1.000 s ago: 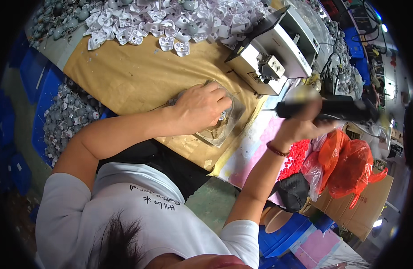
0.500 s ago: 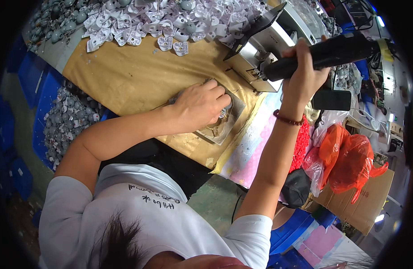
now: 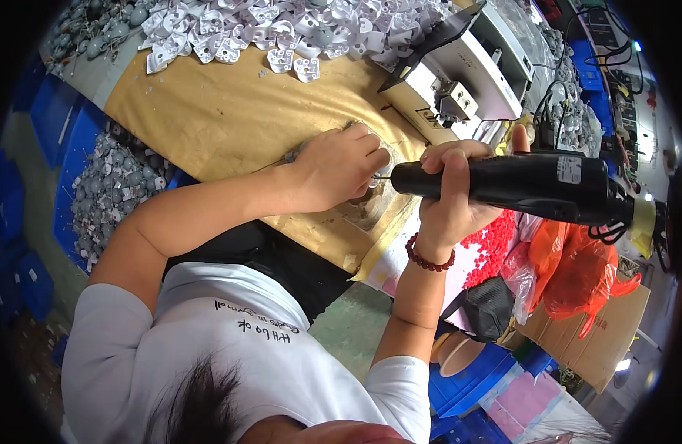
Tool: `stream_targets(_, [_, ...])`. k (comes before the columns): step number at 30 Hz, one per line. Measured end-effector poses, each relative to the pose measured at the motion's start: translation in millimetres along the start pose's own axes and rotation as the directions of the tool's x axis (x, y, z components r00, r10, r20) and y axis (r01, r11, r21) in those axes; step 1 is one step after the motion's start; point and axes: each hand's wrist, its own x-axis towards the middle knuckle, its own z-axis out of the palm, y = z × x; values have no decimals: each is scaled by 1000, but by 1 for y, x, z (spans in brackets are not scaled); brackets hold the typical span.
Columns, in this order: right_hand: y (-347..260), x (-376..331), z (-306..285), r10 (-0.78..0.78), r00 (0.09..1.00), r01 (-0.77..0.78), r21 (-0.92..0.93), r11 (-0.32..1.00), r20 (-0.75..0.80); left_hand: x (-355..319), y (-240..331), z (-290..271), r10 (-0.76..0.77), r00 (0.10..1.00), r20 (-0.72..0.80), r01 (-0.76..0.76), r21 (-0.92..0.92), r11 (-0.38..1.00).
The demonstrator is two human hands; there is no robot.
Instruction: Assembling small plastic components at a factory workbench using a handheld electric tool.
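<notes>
Beside the left hand point(image 3: 339, 166), whose curled fingers point(image 3: 368, 146) are hiding whatever they're holding, the right hand point(image 3: 456, 181) is gripping a black electric screwdriver point(image 3: 526, 185), now lowered, bringing its bit point(image 3: 383, 177) within working reach.

Black powered screwdriver point(image 3: 537, 186), tan table covering point(image 3: 230, 111), white plastic parts point(image 3: 282, 61), red pieces point(image 3: 487, 257)

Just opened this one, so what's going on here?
A person's right hand holds a black electric screwdriver, its bit pointing toward the left hand. That hand is over a flat plate, hiding most of what its fingers touch. White plastic parts lie piled beyond.
</notes>
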Motion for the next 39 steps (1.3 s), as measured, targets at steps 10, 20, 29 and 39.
stream_targets(10, [0, -7, 1, -53, 998, 54, -39, 998, 18, -1, -1, 1, 25, 998, -53, -26, -11, 1000])
stream_targets(20, [1, -13, 7, -61, 998, 61, 35, 998, 18, 0, -1, 1, 37, 997, -67, -39, -36, 999])
stream_targets(29, [19, -28, 1, -167, 981, 168, -6, 986, 100, 1, -2, -4, 22, 1000, -20, -24, -84, 996])
stream_targets(39, [22, -28, -2, -156, 980, 158, -7, 987, 124, 2, -1, -7, 6, 1000, 2, -5, -101, 995])
